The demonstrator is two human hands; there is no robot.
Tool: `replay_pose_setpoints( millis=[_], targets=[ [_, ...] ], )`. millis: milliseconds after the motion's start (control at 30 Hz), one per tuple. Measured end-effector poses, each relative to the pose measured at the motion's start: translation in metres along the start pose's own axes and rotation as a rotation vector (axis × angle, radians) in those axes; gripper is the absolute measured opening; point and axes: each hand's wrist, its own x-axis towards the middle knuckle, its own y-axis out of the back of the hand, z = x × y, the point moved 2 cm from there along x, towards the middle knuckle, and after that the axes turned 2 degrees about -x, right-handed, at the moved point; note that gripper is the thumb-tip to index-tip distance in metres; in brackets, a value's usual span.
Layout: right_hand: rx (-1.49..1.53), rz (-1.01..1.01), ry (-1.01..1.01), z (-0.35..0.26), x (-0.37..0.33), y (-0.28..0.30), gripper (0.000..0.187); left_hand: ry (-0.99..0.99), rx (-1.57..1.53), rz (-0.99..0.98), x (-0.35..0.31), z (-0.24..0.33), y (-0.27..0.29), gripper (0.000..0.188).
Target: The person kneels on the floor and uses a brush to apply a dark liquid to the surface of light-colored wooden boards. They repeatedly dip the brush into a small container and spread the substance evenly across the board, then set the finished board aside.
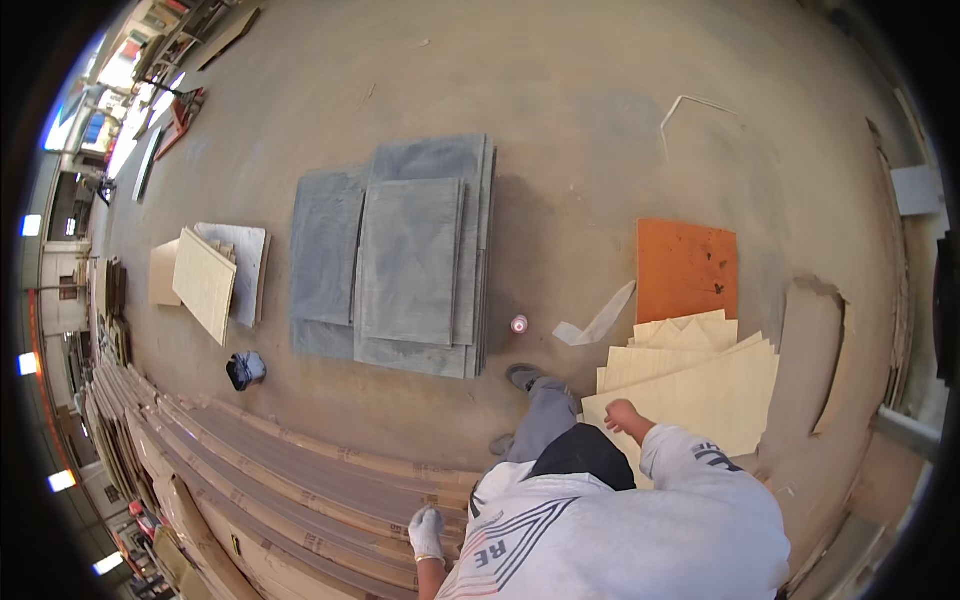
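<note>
My left hand [426, 532], in a white glove, is beside my body above long brown cardboard-wrapped bundles [350, 500]. Its fingers are curled in, and nothing shows in them. Bare and loosely closed, my right hand [624, 419] is in front of my white sleeve, with no object visible in it. Below that hand is a fanned pile of pale thin wooden sheets [690, 385]. Whether the hand touches them I cannot tell. An orange panel [686, 268] lies at the far end of this pile.
Grey panels [410, 265] are stacked on the floor ahead. A small pinkish round container [519, 324] and a pale strip [603, 318] lie right of them. Leftward are a dark bucket [246, 371], pale boards [205, 285] and a red pallet jack [180, 122].
</note>
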Motion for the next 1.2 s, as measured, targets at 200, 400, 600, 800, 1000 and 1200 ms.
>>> replay_pose_setpoints(
  millis=[200,400,600,800,1000,1200],
  targets=[
    [-0.079,0.007,0.119,-0.105,0.012,-0.013,0.023,-0.047,0.025,0.071,-0.027,-0.054,0.016,0.026],
    [-0.406,-0.116,0.092,-0.170,0.007,-0.054,0.025,0.182,0.018,0.327,-0.104,-0.170,0.018,0.031],
    [-0.686,-0.219,0.059,-0.195,-0.013,-0.107,0.029,0.508,-0.217,0.500,-0.201,-0.290,-0.028,0.034],
    [-1.034,-0.209,0.077,-0.250,-0.038,-0.156,0.032,0.617,-0.420,0.544,-0.221,-0.298,-0.103,0.036],
    [-0.995,-0.230,0.229,-0.274,-0.067,-0.233,0.033,0.627,-0.859,0.758,-0.177,-0.344,-0.093,0.049],
    [-1.071,-0.231,0.291,-0.249,-0.136,-0.287,0.036,0.699,-0.239,0.805,-0.094,-0.399,0.030,0.074]
  ],
)
